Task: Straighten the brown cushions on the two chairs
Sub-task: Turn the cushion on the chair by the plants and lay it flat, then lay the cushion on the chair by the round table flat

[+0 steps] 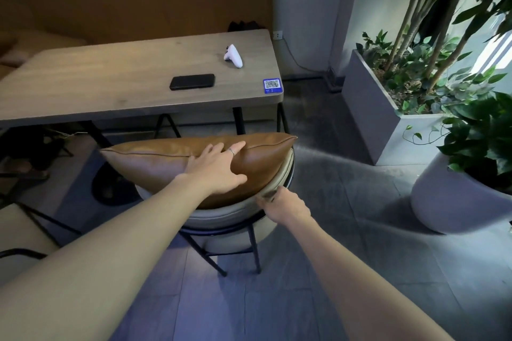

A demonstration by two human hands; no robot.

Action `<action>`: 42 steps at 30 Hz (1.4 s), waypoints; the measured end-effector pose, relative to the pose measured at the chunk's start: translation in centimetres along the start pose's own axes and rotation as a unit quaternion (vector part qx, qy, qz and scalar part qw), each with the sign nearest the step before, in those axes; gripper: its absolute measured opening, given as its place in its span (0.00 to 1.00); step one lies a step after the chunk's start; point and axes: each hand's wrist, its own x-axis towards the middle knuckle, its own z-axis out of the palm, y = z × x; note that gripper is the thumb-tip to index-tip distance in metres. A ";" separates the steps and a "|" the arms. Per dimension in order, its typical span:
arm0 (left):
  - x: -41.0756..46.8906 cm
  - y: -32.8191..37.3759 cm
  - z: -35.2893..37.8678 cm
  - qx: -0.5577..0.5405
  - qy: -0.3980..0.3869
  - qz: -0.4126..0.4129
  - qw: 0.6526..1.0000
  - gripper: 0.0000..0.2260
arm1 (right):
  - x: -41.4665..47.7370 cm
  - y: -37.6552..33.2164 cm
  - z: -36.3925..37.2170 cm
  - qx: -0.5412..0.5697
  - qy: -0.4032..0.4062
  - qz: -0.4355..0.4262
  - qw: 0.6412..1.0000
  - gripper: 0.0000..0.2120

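Scene: You stand behind a round-backed chair (221, 216) pulled up to the wooden table (97, 86), with one brown leather cushion (155, 163) propped on its edge along the chair's curved backrest.

Left hand: Your left hand (219, 167) lies spread and flat on the cushion's face, fingers over the top seam, pressing rather than gripping. A ring shows on one finger.

Right hand: Your right hand (285, 206) is pinched shut on the cushion's lower corner, where the leather meets the backrest.

Cushion position: It leans inside the chair back, its long seam running roughly level, its right corner poking past the chair's rim toward the table leg.

Doing it well: Judging from this, keep the flat palm as the anchor and let the pinching hand draw the corner in, so the cushion centres on the backrest. Leather on leather will likely slide, so pull gently.

Count: One brown cushion in view; one chair clearly shown, with part of a second chair (25, 227) at the left of it; no second cushion visible.

On the table: One black phone (192, 81), one white controller (233, 56), one blue QR sticker (272, 86).

Beside the chair: Two planters, one rectangular (371, 108), one rounded (454, 202).
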 end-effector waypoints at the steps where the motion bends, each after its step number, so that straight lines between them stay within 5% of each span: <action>1: -0.8 -0.4 -0.6 -0.001 0.006 0.002 1.000 0.35 | -0.9 -0.7 -0.8 -0.020 0.014 -0.021 0.999 0.29; 7: -6.8 -3.3 -5.8 0.034 0.113 0.009 0.993 0.27 | -7.7 -7.6 -5.8 -0.117 0.110 -0.168 0.973 0.23; 18: -25.0 -12.3 -17.5 0.054 0.310 -0.019 0.949 0.22 | -27.8 -22.4 -6.0 -0.248 0.291 -0.383 0.841 0.22; 31: -55.5 -28.4 -23.0 0.051 0.422 -0.139 0.895 0.26 | -54.4 -34.3 5.7 -0.277 0.321 -0.523 0.739 0.30; 42: -67.9 -40.9 -23.5 0.051 0.441 -0.236 0.865 0.27 | -62.3 -42.4 16.0 -0.273 0.279 -0.606 0.692 0.32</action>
